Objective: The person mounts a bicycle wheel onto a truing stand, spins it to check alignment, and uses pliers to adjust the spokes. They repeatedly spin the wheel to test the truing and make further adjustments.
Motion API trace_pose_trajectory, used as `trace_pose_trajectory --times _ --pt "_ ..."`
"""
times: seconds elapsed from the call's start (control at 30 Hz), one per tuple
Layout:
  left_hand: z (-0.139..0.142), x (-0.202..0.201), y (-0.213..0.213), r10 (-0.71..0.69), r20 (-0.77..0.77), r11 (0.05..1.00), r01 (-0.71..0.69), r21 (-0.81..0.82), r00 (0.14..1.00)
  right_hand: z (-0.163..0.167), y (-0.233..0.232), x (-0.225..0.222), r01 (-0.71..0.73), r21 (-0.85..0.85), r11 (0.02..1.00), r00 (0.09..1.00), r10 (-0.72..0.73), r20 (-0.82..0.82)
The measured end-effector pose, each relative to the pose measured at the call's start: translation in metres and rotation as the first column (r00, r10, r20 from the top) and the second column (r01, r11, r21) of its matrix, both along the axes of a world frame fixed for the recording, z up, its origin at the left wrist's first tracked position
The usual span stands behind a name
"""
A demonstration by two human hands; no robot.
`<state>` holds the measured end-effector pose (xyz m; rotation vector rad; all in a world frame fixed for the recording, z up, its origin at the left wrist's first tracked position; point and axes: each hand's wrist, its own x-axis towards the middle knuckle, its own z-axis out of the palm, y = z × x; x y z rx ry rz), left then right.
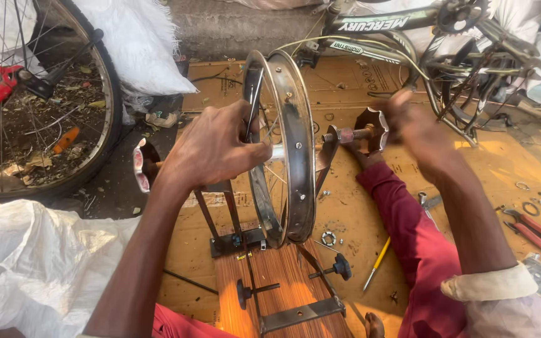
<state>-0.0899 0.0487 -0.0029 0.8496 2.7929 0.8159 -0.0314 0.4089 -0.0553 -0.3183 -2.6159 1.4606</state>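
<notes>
A bare metal bicycle rim (295,144) with thin spokes stands upright in a truing stand (264,238) on a wooden base. My left hand (211,147) is closed around the stand's left upright at the hub, next to the rim. My right hand (411,128), blurred, is at the black knob (370,128) on the threaded rod on the stand's right side. Whether it grips the knob I cannot tell.
A bicycle wheel with tyre (104,106) stands at the left, an upturned bicycle frame (446,37) at the back right. Red-handled pliers (536,235), a yellow screwdriver (377,263) and small washers lie on the cardboard (345,206). White sacks (32,263) lie at front left.
</notes>
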Motion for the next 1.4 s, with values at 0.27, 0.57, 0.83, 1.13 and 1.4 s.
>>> trace_pose_trajectory --times 0.27,0.57,0.83,1.13,1.4 --pt "-0.003 -0.003 -0.002 0.003 -0.016 0.996 -0.002 0.091 1.0 0.015 0.001 0.031 -0.632 -0.454 0.628 0.738 0.308 -0.601" --pt "-0.001 -0.003 0.0 0.005 0.028 0.998 -0.006 0.06 1.0 -0.003 0.011 0.011 -0.458 -0.201 0.866 0.862 0.378 -0.338" --pt "-0.005 -0.006 -0.002 -0.039 -0.018 0.994 0.041 0.099 0.999 0.011 0.004 0.02 -0.277 -0.149 0.949 0.961 0.277 -0.021" --pt "-0.003 -0.002 -0.005 -0.032 -0.018 0.994 0.034 0.106 0.999 0.028 -0.016 0.032 -0.445 -0.339 0.828 0.876 0.325 -0.356" --pt "-0.001 -0.002 -0.003 -0.001 0.01 0.998 0.001 0.07 1.0 0.021 -0.002 0.026 -0.39 -0.212 0.896 0.912 0.344 -0.223"
